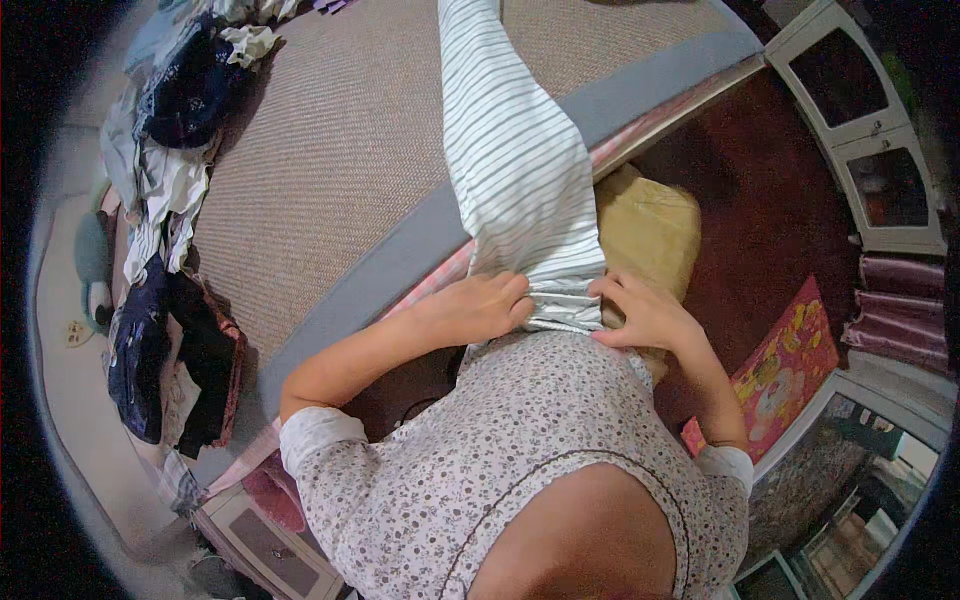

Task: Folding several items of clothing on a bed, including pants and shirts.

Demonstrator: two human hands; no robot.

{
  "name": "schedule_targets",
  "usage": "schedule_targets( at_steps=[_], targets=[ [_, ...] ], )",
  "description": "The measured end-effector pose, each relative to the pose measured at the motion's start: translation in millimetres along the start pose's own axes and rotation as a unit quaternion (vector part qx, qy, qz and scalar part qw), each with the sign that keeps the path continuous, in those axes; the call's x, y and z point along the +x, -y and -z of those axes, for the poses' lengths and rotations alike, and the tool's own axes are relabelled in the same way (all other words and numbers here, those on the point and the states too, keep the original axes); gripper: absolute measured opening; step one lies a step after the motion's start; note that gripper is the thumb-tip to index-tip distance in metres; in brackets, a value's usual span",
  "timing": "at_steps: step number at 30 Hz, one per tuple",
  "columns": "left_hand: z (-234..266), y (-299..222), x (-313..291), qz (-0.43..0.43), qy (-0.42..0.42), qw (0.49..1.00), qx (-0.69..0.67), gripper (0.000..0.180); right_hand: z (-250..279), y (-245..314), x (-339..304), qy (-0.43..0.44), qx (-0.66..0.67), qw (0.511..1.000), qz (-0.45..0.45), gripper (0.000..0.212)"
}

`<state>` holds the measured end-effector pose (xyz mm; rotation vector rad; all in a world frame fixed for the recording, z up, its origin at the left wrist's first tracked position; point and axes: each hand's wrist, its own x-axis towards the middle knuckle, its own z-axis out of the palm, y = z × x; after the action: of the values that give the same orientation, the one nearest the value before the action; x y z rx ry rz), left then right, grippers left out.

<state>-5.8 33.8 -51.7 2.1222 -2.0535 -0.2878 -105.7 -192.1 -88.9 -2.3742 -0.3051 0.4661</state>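
White pants with thin grey stripes (520,160) stretch from my waist up across the bed's edge, narrow at the far end and wider near me. Their gathered, elastic-looking waistband lies just in front of my belly. My left hand (480,305) is closed on the left side of that band, its fingers curled into the cloth. On the band's right side, my right hand (645,312) pinches the edge between thumb and fingers. The far end of the pants runs out of view at the top.
The bed carries a woven brown mat (330,150) with a grey border (370,240). Clothes (190,100) are heaped along its left side. A yellow bundle (650,230) sits beside the bed on the dark red floor (760,190). White cabinets (850,130) stand at the right.
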Motion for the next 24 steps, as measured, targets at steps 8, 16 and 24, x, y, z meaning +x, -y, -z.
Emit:
schedule_targets(
  at_steps=[8,16,24],
  targets=[
    [5,5,2,0.009,-0.029,0.996,0.083,0.013,9,3,12,0.041,0.027,0.998,0.030,0.054],
    [73,3,21,0.092,-0.015,0.995,-0.022,0.016,78,33,-4,-0.133,-0.098,0.979,0.118,0.051],
    [190,45,91,-0.036,-0.131,0.963,0.231,0.018,203,73,-11,-0.317,-0.309,0.890,0.106,0.062]
  ],
)
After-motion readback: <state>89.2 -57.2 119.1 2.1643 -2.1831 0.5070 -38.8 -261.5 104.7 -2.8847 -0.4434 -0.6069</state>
